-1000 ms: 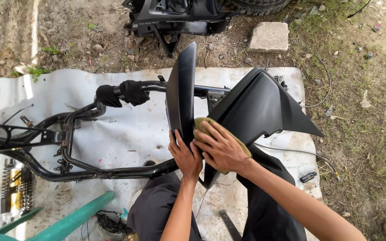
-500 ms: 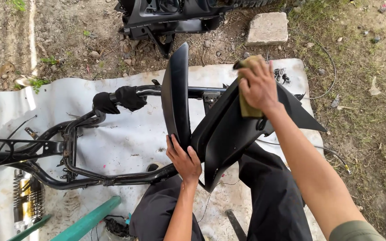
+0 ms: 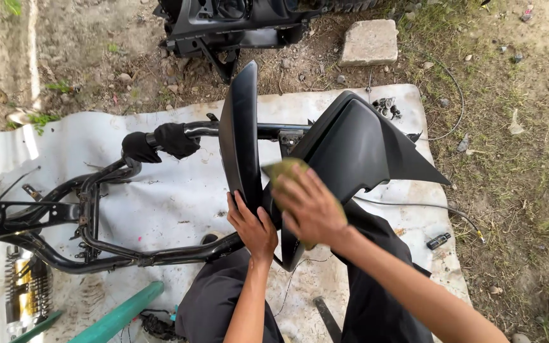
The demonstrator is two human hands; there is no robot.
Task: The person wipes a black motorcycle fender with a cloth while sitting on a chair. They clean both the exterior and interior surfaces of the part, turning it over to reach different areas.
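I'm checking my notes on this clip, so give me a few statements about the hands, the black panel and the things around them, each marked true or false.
1. The right hand presses a yellow-green cloth on the black panel. True.
2. The left hand holds a wrench. False: it grips the panel's lower edge.
3. A black tube frame lies on the white sheet. True.
4. The stone block sits on the sheet. False: it lies on bare ground beyond it.
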